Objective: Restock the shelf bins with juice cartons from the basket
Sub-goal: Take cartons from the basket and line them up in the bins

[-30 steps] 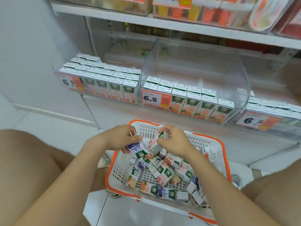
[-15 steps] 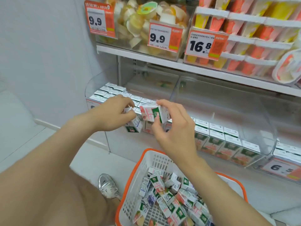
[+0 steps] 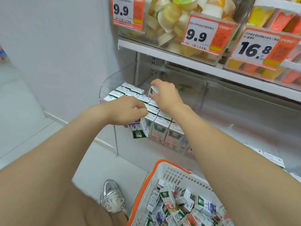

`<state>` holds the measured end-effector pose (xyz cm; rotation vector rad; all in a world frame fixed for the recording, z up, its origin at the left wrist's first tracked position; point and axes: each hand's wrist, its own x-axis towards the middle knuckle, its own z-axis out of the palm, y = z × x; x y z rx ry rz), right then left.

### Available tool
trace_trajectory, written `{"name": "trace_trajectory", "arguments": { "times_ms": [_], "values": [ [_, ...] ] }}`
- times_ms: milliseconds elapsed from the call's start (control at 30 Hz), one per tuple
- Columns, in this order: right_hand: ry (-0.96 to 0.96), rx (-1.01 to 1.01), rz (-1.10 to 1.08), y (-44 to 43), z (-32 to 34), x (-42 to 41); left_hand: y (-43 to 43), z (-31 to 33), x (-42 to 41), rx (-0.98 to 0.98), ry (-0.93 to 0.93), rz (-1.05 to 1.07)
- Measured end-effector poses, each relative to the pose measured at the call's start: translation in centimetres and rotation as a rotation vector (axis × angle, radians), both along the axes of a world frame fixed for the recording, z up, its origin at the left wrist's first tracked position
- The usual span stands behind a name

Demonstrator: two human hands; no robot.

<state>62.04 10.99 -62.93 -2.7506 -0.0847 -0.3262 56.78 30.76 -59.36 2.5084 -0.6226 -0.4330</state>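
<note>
- The clear left-hand shelf bin (image 3: 109, 82) is packed with rows of upright juice cartons (image 3: 160, 126), tops level. On the bin's left side the rows reach nearly to its back. At the back right a hand hides how far they go.
- The left hand (image 3: 128, 111) is over the bin's front edge, fingers curled round a purple-and-green carton (image 3: 138, 128). This carton hangs in front of the bin's front wall and covers the front-left cartons.
- The right hand (image 3: 164, 95) is deeper in the bin, above the rows, pinching a green-and-white carton (image 3: 153, 91) that is tilted.
- Close above the bin runs a white shelf board (image 3: 179, 60). The gap between the board and the bin's curved rim is the only opening, and both forearms come in from the front.
- Resting on that board are a clear tub of jelly cups (image 3: 171, 18) and price tags (image 3: 201, 34) reading 9.9 and 16.8.
- Just right of the bin stands a second clear bin (image 3: 244, 101), with its wall beside the first.
- Left of the bin are a plain white wall (image 3: 65, 46) and open floor.
- Below and in front of the bin sits an orange-rimmed white basket (image 3: 157, 167) holding a jumble of loose cartons (image 3: 167, 199). The right forearm crosses over the basket's far side.
- A silver shoe (image 3: 112, 198) stands just left of the basket.
</note>
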Motion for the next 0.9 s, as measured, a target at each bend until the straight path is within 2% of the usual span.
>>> {"name": "trace_trajectory", "arguments": {
  "times_ms": [167,367,433,500,633,733,833,900],
  "values": [
    [0.286,0.187,0.021,0.2,-1.0,3.1,-1.0,0.1,0.4,0.060,-0.012,0.003],
    [0.392,-0.045,0.059,0.1,0.0,3.0,-1.8,0.6,0.0,0.081,0.024,0.041],
    [0.322,-0.081,0.090,0.0,1.1,1.6,-2.0,0.9,-0.4,0.064,0.018,0.059],
    [0.139,-0.049,0.140,-0.1,2.2,-0.9,-2.2,1.3,-0.8,0.005,0.013,0.066],
    [-0.177,0.255,0.182,-1.2,3.4,-8.6,-3.3,2.3,-2.5,-0.183,0.108,0.121],
    [-0.212,0.351,0.141,-3.5,3.4,-14.2,-5.1,2.9,-4.4,-0.279,0.065,0.203],
    [-0.151,0.144,0.161,-6.2,3.4,-18.1,-7.6,3.1,-6.2,-0.482,0.069,0.354],
    [-0.164,0.124,0.153,-7.9,3.6,-19.8,-9.6,3.3,-7.5,-0.603,0.136,0.397]
  ]
}}
